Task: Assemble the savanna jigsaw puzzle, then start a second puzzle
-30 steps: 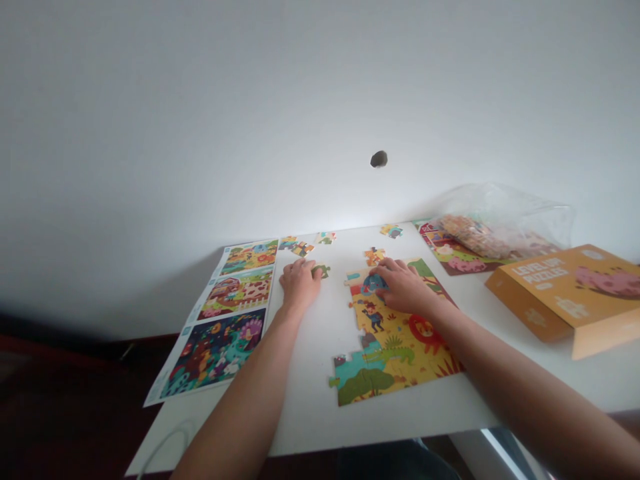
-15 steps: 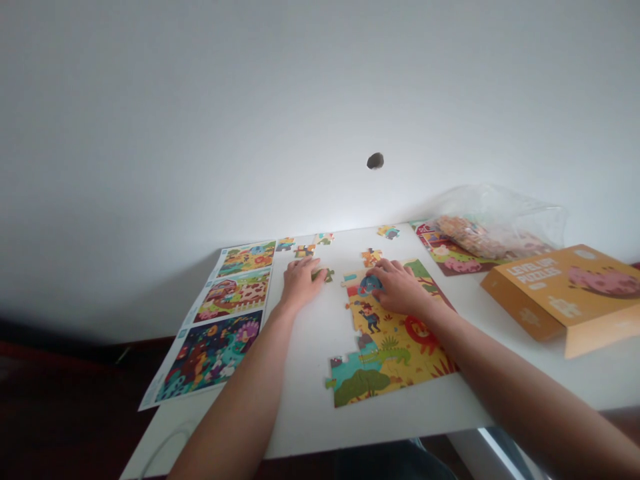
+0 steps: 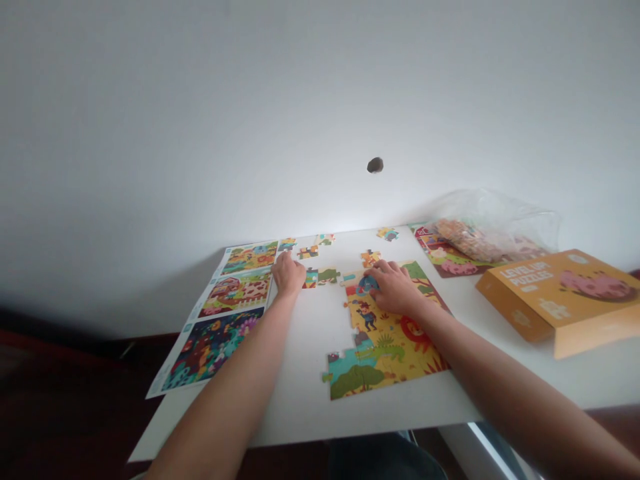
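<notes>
The white table [image 3: 310, 400] carried everything. At its right end sat an orange box [image 3: 560, 297], and along its left edge lay a picture sheet [image 3: 225, 313] showing three scenes. Between them the half-built puzzle [image 3: 385, 347] lay flat on the tabletop, with a clear bag [image 3: 495, 223] of pieces further back. The right hand [image 3: 397, 290] lay palm-down on the puzzle's far end, fingers stretched out flat by a blue piece [image 3: 367, 285], gripping nothing. The left hand [image 3: 289, 273] was curled at the end of a loose green piece [image 3: 325, 275] just left of the puzzle; whether it pinched it could not be told. That piece was probably light, thin, stiff card, apt to slide on the smooth top and best taken by its edges. Other loose pieces [image 3: 307, 252] lay nearer the wall.
</notes>
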The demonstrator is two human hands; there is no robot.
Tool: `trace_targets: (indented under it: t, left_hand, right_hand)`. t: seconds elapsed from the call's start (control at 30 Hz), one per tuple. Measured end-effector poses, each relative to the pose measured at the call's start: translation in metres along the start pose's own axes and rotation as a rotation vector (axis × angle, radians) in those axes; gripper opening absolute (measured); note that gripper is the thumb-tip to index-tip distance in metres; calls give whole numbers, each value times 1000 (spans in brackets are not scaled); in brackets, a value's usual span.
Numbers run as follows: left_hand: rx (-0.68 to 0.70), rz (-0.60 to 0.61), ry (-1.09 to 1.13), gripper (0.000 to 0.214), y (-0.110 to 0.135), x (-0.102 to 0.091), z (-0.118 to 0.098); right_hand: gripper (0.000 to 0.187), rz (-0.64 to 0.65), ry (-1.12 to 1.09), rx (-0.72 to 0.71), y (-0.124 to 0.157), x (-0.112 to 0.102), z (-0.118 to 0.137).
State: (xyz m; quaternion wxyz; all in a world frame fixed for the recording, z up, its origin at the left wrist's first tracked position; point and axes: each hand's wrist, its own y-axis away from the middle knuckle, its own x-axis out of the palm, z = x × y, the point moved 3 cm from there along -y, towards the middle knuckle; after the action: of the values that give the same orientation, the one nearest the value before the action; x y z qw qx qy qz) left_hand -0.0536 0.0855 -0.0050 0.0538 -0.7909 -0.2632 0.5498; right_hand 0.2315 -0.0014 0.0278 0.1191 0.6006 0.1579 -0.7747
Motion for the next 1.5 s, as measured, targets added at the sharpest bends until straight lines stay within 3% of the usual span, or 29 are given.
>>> trace_targets:
  t: [0.2,0.43,0.6,0.8,0.9,0.97,1.07,1.13,1.23,1.27,1.4,1.5]
  left_hand:
    - [53,168,-152,45,-14,0,4]
    - [107,14,-150,43,-7,-11,11]
    - [47,166,-137,43,-11,-6,20]
    - [107,158,-148,46,-11,-7,19]
    - [58,144,-146,55,-14,-7,20]
    - [25,86,-69,60,-16,-9,20]
    - [61,-37,96,50,-16,-19,14]
    - [86,-91,164,42,-9,-28,2]
    - [148,-151,530,30,14,-43,-26]
    - [152,-69,657,27,25,-44,-37]
    - [230,511,918,23,71,-38,-76]
    - [294,594,940,31,89,-35,-79]
  right_hand:
    - [45,-2,3,-1,-1,1,0]
    - [45,-17,-4,-1,-2,3,0]
    - [45,-25,-7,-8,-1,2,0]
    - [45,-16,8,-6,-1,3,0]
    - [46,-16,14,0,-1,1,0]
    - [45,-9,14,1,-1,0,0]
    - [44,4,20,5,-1,-1,1]
    - [44,2,23,10,-1,-1,2]
    - [44,-11,17,16,-1,0,2]
    - [45,-15,11,16,-1,0,2]
    - [49,-14,-18,32,-3,2,-2]
    - [46,-5,-41,59,-4,2,-5]
